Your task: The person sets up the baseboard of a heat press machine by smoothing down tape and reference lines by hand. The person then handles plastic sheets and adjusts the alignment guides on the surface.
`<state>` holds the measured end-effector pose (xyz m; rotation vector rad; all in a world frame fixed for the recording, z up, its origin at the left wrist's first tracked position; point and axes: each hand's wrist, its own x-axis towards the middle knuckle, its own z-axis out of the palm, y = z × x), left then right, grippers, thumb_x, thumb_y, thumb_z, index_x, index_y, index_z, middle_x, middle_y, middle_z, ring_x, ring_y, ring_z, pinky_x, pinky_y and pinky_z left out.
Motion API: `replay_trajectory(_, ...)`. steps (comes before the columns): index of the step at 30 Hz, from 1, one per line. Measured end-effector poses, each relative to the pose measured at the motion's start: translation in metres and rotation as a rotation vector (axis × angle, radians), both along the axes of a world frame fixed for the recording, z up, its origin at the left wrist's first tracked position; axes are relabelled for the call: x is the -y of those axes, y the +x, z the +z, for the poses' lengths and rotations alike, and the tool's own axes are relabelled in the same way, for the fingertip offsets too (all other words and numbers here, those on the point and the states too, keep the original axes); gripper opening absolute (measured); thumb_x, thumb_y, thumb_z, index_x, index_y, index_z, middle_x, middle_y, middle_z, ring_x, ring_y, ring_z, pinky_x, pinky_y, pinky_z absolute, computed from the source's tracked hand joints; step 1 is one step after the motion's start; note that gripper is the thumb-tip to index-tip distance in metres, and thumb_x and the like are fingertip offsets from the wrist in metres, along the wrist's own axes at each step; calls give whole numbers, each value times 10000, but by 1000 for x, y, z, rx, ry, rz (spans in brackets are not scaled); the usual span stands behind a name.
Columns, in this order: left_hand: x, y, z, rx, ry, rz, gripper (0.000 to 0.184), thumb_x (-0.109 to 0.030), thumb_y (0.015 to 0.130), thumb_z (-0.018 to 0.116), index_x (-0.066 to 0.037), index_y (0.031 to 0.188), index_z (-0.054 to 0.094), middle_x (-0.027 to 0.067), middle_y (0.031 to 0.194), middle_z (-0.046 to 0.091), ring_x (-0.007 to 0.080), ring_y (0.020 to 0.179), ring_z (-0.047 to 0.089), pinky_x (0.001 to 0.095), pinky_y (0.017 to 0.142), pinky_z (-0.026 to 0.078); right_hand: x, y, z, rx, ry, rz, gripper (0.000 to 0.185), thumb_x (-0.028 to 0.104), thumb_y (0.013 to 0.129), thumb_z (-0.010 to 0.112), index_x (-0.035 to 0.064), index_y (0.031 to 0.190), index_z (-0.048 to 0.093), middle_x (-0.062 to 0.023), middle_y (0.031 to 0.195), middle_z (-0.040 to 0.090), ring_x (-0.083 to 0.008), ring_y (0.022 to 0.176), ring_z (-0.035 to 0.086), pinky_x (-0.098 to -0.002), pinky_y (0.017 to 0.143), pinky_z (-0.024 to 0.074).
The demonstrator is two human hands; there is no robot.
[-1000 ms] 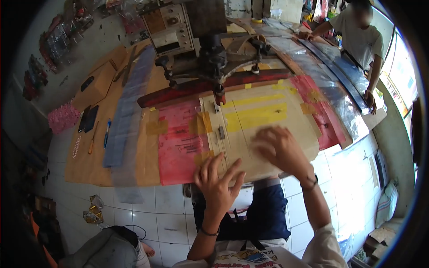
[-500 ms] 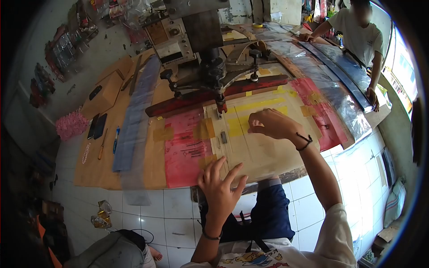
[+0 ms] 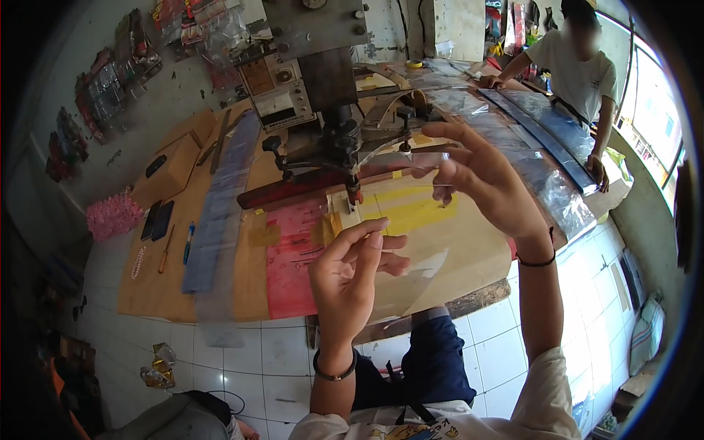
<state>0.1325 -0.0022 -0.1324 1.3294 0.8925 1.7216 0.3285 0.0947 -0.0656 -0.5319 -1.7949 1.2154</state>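
A thin clear plastic sheet point(image 3: 429, 271) hangs between my hands over the work board, marked mainly by its glare and faint edges. Thumb and index finger of my left hand point(image 3: 346, 275) are pinched at its left side, above the red sheet point(image 3: 293, 271). My right hand point(image 3: 491, 187) is raised higher, fingers curved and closed on the sheet's far right part. Beneath lies a tan board point(image 3: 469, 238) with yellow tape strips point(image 3: 422, 216). Just beyond stands a press with a long dark red bar point(image 3: 293, 189), raised above the board.
A blue plastic strip point(image 3: 220, 198) lies on the left of the table, near a screwdriver point(image 3: 167, 249), a pen point(image 3: 189, 242) and phones point(image 3: 163, 220). A cardboard box point(image 3: 165, 172) stands behind. Across the table at right, a co-worker point(image 3: 583, 73) handles a long blue strip point(image 3: 543, 139).
Both hands have lifted off the board, the right one nearer to my view, and now hold up a clear sheet. My left hand has gone from spread fingers to a pinch.
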Motion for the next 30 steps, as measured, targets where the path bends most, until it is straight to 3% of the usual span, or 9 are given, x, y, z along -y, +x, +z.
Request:
replay_trajectory(6, 13, -2, 1, -5, 7, 0, 248, -96, 1025, 542, 75, 1194, 602, 224, 948, 728, 228, 732, 737, 309, 686, 588, 22, 3, -5, -59, 19, -34, 537, 49, 927, 703, -6, 1406, 467, -68, 1114, 698, -87, 994, 660, -244, 835, 537)
replay_trajectory(11, 19, 0, 15, -11, 30, -30, 275, -112, 1024, 542, 63, 1232, 583, 230, 933, 729, 235, 725, 741, 295, 633, 583, 32, 3, 1, -53, 19, -53, 536, 35, 923, 701, -26, 1401, 467, -81, 1123, 705, -98, 992, 670, -246, 858, 538)
replay_trajectory(15, 17, 3, 32, -57, -19, 30, 296, -139, 1027, 525, 46, 1253, 570, 231, 897, 726, 246, 643, 729, 277, 505, 557, 39, -2, -7, -140, 159, -87, 538, 39, 926, 698, -41, 1402, 460, -81, 1101, 713, -107, 997, 673, -251, 867, 537)
replay_trajectory(17, 14, 5, 33, -64, 6, 80, 308, -162, 1023, 510, 56, 1231, 572, 234, 854, 719, 269, 559, 709, 289, 417, 537, 45, -4, -9, -193, 91, -50, 543, 43, 925, 697, -43, 1404, 456, -80, 1092, 715, -106, 993, 674, -252, 869, 536)
replay_trajectory(18, 14, 5, 33, -59, 3, 81, 307, -160, 1021, 509, 54, 1233, 571, 234, 856, 720, 272, 554, 708, 293, 412, 536, 48, -6, -10, -221, 57, -33, 545, 44, 925, 697, -44, 1405, 454, -79, 1088, 716, -105, 991, 674, -253, 870, 535)
replay_trajectory(19, 16, 5, 32, -54, 0, 81, 307, -158, 1020, 509, 52, 1235, 571, 234, 857, 720, 275, 550, 706, 297, 406, 534, 48, -8, -14, -248, 50, -21, 542, 35, 915, 705, -36, 1399, 472, -86, 972, 723, -111, 951, 682, -237, 807, 533)
replay_trajectory(22, 17, -2, 29, -26, -10, -5, 310, -145, 1024, 517, 25, 1280, 553, 224, 899, 729, 254, 609, 724, 266, 448, 540, 50, -3, -14, -92, -20, -30, 488, 53, 922, 703, -37, 1362, 512, -85, 953, 730, -108, 932, 686, -228, 778, 529)
replay_trajectory(30, 10, -11, 45, -52, 57, -90, 357, -98, 1013, 527, -20, 1356, 469, 233, 951, 728, 248, 650, 738, 252, 463, 543, 53, -6, -18, -125, -5, -43, 413, 40, 929, 688, -27, 1315, 559, -91, 954, 735, -112, 896, 694, -227, 715, 530)
